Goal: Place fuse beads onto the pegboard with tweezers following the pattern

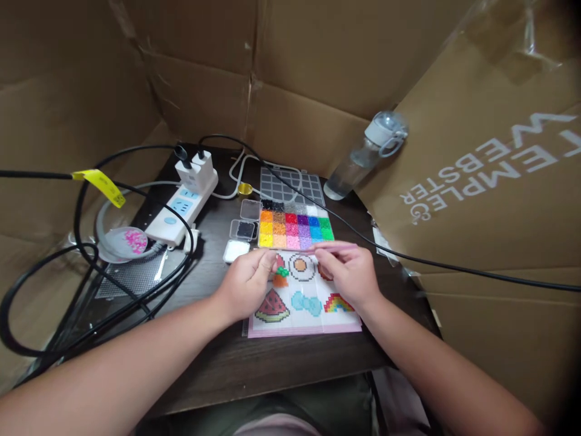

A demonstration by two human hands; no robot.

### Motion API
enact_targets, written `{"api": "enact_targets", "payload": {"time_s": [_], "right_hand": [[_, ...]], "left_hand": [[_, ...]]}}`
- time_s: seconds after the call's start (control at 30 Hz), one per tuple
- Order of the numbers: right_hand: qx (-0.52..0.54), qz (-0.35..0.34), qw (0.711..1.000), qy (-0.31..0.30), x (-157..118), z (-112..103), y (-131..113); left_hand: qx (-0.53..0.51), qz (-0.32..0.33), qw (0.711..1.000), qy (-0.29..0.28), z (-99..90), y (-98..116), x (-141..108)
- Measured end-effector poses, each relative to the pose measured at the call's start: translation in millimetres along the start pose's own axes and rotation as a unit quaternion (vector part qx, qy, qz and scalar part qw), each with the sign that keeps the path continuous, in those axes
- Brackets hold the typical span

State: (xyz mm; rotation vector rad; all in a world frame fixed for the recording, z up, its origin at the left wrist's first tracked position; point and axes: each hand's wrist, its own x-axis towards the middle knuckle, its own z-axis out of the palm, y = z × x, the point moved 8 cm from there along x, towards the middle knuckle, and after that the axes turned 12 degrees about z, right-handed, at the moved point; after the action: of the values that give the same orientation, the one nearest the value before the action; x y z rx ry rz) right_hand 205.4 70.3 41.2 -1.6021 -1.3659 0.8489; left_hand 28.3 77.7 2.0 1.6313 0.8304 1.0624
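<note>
My right hand (351, 272) is closed around slim pink tweezers (338, 247), whose tip points left over the top of the pattern sheet. Opposite it, my left hand (247, 278) has thumb and fingers pressed together at the sheet's upper left; what they hold, if anything, is hidden. Green and orange beadwork (281, 275) shows beside the left fingertips. The pattern sheet (295, 327) carries pixel pictures, among them a watermelon slice, a fried egg, a blue bow and a rainbow. Just beyond both hands lies a divided bead box (295, 224) full of coloured beads.
Small clear boxes (242, 230) of black and white beads stand left of the bead box. A power strip (181, 209), looped black cable (82, 242) and a dish of pink beads (124, 242) lie left. A water bottle (358, 160) stands back right; cardboard walls (204, 66) surround the table.
</note>
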Motion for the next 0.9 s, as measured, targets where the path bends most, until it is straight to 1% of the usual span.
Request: {"api": "enact_targets", "payload": {"time_s": [0.07,0.13,0.3,0.43,0.73,0.9], "right_hand": [[-0.004,-0.012,0.999,-0.031,-16.4,1.8,1.5],[0.006,-0.021,0.998,-0.059,-25.5,7.6,4.2],[0.016,0.002,0.994,-0.107,-24.5,21.0,18.4],[0.024,0.011,0.994,-0.110,-21.4,20.3,23.6],[0.002,0.012,0.994,-0.113,-21.6,21.3,22.3],[0.011,0.022,0.994,-0.107,-21.9,21.2,23.5]], "left_hand": [[0.018,0.004,1.000,-0.016,1.7,1.6,0.3],[0.029,0.004,0.999,-0.018,1.5,2.1,0.2],[0.021,-0.006,1.000,-0.007,0.7,-1.3,-1.7],[0.023,-0.002,1.000,-0.013,1.2,-1.8,-2.0],[0.018,0.009,1.000,-0.015,2.3,0.5,-0.9],[0.014,0.003,1.000,-0.013,2.1,-0.9,-1.3]]}}
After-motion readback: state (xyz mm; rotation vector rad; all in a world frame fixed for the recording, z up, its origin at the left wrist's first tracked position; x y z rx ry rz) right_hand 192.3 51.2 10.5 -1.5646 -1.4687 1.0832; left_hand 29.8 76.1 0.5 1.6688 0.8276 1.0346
